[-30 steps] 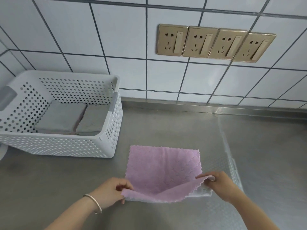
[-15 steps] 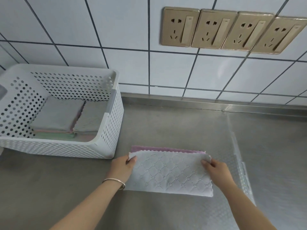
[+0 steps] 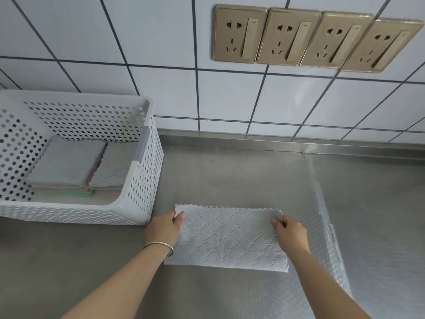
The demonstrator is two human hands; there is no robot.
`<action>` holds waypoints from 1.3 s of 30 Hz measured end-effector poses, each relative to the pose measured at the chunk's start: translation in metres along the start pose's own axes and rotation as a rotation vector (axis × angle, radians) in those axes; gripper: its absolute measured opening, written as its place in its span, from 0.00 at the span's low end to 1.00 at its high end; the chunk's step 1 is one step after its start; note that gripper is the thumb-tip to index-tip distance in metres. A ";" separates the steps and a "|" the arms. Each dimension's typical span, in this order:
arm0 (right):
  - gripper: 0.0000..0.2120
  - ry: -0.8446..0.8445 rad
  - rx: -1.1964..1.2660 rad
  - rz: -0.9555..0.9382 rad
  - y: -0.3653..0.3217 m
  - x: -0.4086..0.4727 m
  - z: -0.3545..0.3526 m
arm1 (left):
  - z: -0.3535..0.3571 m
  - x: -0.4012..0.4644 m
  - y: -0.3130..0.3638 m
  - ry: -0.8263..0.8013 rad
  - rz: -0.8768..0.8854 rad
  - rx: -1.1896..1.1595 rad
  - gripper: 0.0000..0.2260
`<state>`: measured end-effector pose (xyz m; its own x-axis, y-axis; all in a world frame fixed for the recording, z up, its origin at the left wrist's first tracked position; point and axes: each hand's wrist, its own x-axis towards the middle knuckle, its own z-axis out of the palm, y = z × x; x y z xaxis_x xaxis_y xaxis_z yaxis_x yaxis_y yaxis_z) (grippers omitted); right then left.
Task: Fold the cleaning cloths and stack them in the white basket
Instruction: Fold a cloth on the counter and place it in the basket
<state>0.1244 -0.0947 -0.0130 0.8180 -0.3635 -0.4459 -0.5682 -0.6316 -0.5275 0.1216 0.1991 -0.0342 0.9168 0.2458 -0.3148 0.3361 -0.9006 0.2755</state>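
while the cloth [image 3: 230, 238] lies folded in half on the tabletop [image 3: 230, 176], the left hand [image 3: 164, 229] and right hand [image 3: 289, 232] each pinch a far corner. the white basket [image 3: 142, 176] beside it holds folded cloths [image 3: 66, 164]

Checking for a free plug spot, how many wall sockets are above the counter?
4, in one row on the tiled wall, upper right: first socket, second, third, and fourth nearest the right edge. Nothing is plugged into any. More could lie outside the frame.
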 end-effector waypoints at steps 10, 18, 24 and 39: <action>0.17 0.084 -0.006 -0.010 0.004 -0.003 0.012 | 0.011 -0.005 0.000 0.101 -0.001 -0.062 0.19; 0.10 0.098 -0.003 0.032 0.002 -0.001 0.010 | 0.005 -0.001 0.006 0.046 -0.143 -0.052 0.18; 0.18 0.205 -0.030 0.083 0.008 -0.015 0.009 | 0.013 -0.022 0.009 0.368 0.066 -0.159 0.14; 0.21 -0.086 -0.309 0.142 -0.005 -0.057 -0.001 | 0.044 -0.054 0.056 -0.185 0.560 0.347 0.31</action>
<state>0.0804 -0.0715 0.0156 0.7148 -0.4122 -0.5650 -0.6109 -0.7613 -0.2175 0.0815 0.1195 -0.0413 0.8700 -0.3278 -0.3682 -0.2948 -0.9446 0.1445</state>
